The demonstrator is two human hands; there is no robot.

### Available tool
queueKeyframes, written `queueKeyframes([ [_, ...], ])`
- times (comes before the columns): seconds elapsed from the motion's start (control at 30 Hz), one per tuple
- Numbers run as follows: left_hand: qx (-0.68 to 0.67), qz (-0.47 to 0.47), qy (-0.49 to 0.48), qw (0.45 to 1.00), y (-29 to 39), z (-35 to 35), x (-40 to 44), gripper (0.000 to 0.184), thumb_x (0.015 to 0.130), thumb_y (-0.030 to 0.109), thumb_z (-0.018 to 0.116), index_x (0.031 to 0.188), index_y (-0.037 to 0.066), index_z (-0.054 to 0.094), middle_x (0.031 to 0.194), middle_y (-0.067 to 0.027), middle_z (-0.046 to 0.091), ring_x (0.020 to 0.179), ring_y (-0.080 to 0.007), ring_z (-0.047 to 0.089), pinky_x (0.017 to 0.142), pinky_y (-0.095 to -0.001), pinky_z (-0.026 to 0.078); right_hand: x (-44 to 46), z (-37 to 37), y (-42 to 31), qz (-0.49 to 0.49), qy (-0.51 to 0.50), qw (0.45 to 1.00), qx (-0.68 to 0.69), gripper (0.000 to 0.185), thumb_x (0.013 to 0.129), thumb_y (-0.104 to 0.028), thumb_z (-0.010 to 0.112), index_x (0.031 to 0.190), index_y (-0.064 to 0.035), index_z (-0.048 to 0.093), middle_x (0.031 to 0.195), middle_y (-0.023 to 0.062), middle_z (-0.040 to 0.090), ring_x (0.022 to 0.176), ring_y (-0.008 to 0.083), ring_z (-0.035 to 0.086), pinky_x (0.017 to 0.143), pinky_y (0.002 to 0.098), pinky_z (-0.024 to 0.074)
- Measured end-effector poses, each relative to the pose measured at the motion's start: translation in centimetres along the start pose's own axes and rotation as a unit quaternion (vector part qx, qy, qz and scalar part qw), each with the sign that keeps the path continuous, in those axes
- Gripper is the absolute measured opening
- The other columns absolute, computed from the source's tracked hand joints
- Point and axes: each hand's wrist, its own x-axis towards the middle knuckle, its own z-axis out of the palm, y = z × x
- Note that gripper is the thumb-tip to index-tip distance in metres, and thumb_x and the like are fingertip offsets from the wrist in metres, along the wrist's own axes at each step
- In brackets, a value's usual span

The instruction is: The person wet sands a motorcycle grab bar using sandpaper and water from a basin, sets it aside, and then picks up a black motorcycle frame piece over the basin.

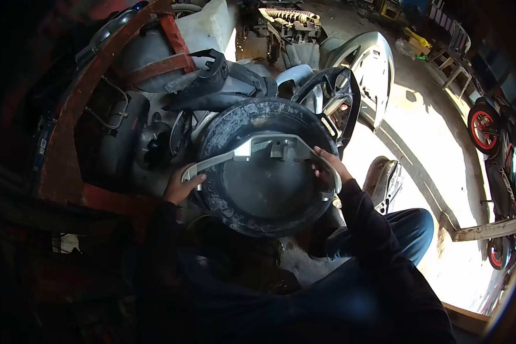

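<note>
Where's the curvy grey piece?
In the head view's middle, the left hand and right hand hold the curvy grey piece over the round black tub.

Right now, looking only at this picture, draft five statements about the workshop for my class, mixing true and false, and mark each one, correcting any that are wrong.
1. The left hand and right hand both grip the curved grey part. True.
2. The curved grey part lies on the floor. False: it is held over the round basin.
3. Cloudy liquid fills much of the round basin's middle. True.
4. The motorcycle wheel at the far right has a white rim. False: that wheel has a red rim.
5. A reddish frame stands to the left of the basin. True.
</note>
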Motion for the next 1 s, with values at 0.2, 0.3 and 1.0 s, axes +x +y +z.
queueKeyframes([
  [0.2,0.059,-0.014,0.037,0.997,-0.5,1.5,-1.6,0.047,0.083,0.035,0.079,0.112,0.000,0.067,0.093,-0.0092,0.071,0.085,-0.0168,0.066,0.077,-0.0317,0.050,-2.1,2.5,-3.0,-0.037,-0.010,0.996,0.086,0.024,0.101,-0.038,0.057,0.104,-0.0144,0.060,0.069,0.0018,0.057,0.051,0.0107,0.055,0.044,0.0227,0.0500],
  [0.3,0.069,-0.010,0.156,0.985,-4.4,1.4,0.0,0.049,0.078,0.035,0.083,0.107,-0.001,0.066,0.094,-0.0139,0.071,0.086,-0.0226,0.068,0.076,-0.0351,0.052,-2.1,4.2,-3.1,-0.034,-0.051,0.988,0.139,0.019,0.101,-0.028,0.057,0.101,-0.0103,0.061,0.082,0.0037,0.064,0.069,0.0166,0.063,0.064,0.0306,0.0542],
  [1.0,-0.227,0.101,-0.194,0.949,20.2,11.9,-1.1,0.064,0.083,0.037,0.078,0.131,-0.001,0.057,0.133,-0.0179,0.059,0.124,-0.0255,0.057,0.100,-0.0350,0.045,0.0,8.8,-3.1,-0.118,0.061,0.981,0.140,0.023,0.094,-0.029,0.069,0.089,-0.0071,0.064,0.072,0.0015,0.059,0.054,0.0124,0.054,0.049,0.0276,0.0428],
])
